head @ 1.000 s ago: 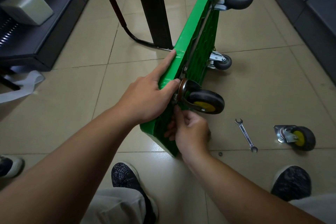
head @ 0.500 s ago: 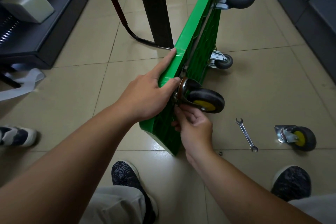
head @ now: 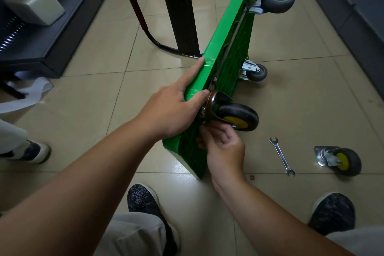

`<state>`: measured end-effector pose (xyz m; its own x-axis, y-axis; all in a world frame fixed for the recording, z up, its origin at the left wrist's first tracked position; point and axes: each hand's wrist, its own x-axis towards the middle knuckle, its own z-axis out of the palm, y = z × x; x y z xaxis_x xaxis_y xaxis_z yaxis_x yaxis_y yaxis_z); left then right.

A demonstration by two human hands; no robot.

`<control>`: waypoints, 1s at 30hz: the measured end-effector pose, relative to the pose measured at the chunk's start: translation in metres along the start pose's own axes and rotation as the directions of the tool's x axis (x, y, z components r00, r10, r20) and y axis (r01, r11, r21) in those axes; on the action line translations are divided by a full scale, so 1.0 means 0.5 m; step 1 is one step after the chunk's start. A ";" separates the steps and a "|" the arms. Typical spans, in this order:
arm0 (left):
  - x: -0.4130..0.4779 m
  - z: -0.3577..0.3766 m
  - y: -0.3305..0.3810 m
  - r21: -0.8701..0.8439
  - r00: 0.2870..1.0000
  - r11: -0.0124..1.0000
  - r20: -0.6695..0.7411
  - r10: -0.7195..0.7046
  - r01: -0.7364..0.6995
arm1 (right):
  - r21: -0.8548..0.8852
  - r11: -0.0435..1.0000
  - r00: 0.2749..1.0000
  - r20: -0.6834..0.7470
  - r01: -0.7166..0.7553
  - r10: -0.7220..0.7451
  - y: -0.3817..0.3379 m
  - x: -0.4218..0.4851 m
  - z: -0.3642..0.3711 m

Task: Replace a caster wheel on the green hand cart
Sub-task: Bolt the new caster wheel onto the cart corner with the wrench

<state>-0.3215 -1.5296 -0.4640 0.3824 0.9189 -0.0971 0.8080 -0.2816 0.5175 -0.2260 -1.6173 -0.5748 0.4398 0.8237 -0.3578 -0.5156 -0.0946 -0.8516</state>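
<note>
Since 0.5 s ago: another person's shoe (head: 33,151) at the left edge has slid further into frame, and a trouser leg now shows above it. Both hands have barely shifted. Green hand cart (head: 225,33) stands on one long edge on the tiled floor (head: 93,110). It runs from its near corner at lower centre up to the top right, underside facing right, black handle (head: 137,12) reaching out to the left. Left hand (head: 166,110) grips the cart's upper edge at mid-frame, forefinger straight along the edge, thumb hooked over it and touching the caster plate. Caster wheel (head: 239,115), black tyre with yellow hub, sits against the underside just right of that thumb. Right hand (head: 224,149) is directly below it, fingers curled, tips bunched at the plate's lower corner; whether they pinch a fastener, cannot tell. Upper grey caster (head: 277,3) sits at the top right, lower grey caster (head: 256,72) on the floor at centre right. On the tile right of the cart: wrench (head: 282,156), loose caster (head: 340,160) near it but apart, small round metal piece (head: 252,177) by the right wrist. Dark wall base (head: 353,27) bounds that strip on the right. Dark cabinet (head: 52,43) bounds the upper left, with a broad run of tile between it and the handle.
</note>
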 end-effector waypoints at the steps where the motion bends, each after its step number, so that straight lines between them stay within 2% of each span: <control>1: 0.000 0.000 0.000 0.000 1.000 1.000 -0.003 0.000 0.000 | 0.013 1.000 1.000 -0.004 0.003 -0.003 0.003 0.000 0.002; 7: 0.000 0.001 0.001 -0.001 1.000 1.000 -0.003 -0.006 0.006 | -0.006 0.997 0.997 -0.016 -0.081 0.081 -0.002 0.016 0.006; 10: 0.000 -0.001 0.002 -0.014 1.000 1.000 0.000 0.001 -0.001 | -0.086 0.986 0.990 0.014 -0.140 0.142 0.002 0.016 0.006; 13: 0.001 -0.002 0.001 -0.016 1.000 1.000 0.009 -0.006 0.007 | -0.104 0.994 0.999 0.014 -0.035 0.036 0.003 0.011 -0.005; 16: 0.000 -0.002 0.001 -0.012 1.000 1.000 0.005 -0.006 0.006 | -0.063 0.992 0.990 0.095 0.110 -0.103 0.000 0.007 -0.018; 19: 0.000 -0.001 0.001 -0.012 1.000 1.000 0.001 0.003 -0.003 | -0.094 0.986 0.986 0.104 0.138 -0.128 0.003 0.014 -0.016; 24: 0.000 0.002 0.002 -0.001 1.000 1.000 -0.007 -0.007 0.007 | -0.075 0.993 0.995 0.059 0.086 -0.082 0.004 0.025 -0.009; 28: 0.000 0.002 0.003 -0.001 1.000 1.000 -0.008 -0.006 0.006 | -0.020 0.990 0.991 0.001 -0.136 0.136 0.001 0.023 0.014; 30: 0.001 0.001 0.003 -0.008 1.000 1.000 -0.006 -0.004 0.004 | -0.026 0.985 0.985 -0.012 -0.171 0.170 -0.005 0.026 0.009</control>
<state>-0.3197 -1.5300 -0.4636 0.3770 0.9214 -0.0942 0.8060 -0.2762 0.5235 -0.2221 -1.6038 -0.5758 0.3547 0.7886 -0.5024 -0.5636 -0.2484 -0.7878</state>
